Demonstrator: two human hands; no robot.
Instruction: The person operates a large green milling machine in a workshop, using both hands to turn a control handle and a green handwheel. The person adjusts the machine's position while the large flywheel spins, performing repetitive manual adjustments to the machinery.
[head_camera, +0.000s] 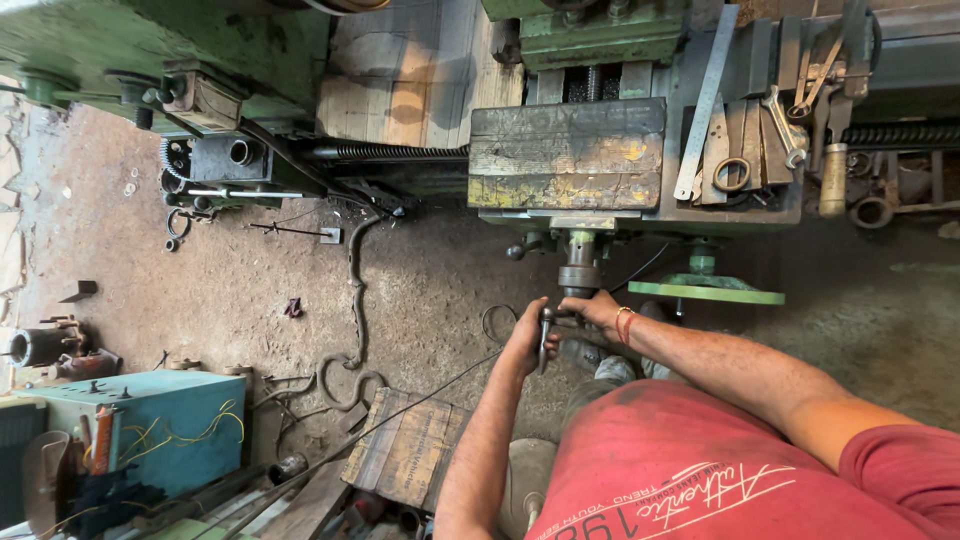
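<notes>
Head view, looking down at a lathe in a dirty workshop. Both hands are on the crank that hangs under the lathe's front, below a short grey shaft. Left hand is clenched around the crank's dark vertical grip, fingers wrapped tight. Right hand grasps the crank's upper part just beside the shaft, fingers curled over it; a red-orange band sits on that wrist. The two hands are near each other, almost touching. The person wears a red shirt – it fills the lower right. Just right of the hands, a green handwheel seen edge-on sticks out from the lathe. On top of the lathe lie a worn, yellow-stained block, a steel ruler set at a slant, a ring and wrenches – all well above the hands. Dirt floor to the left carries scraps of wire and bent rod. A blue machine box with yellow wires stands at lower left, well apart from the hands. A wooden crate lies on the floor next to the left forearm.
</notes>
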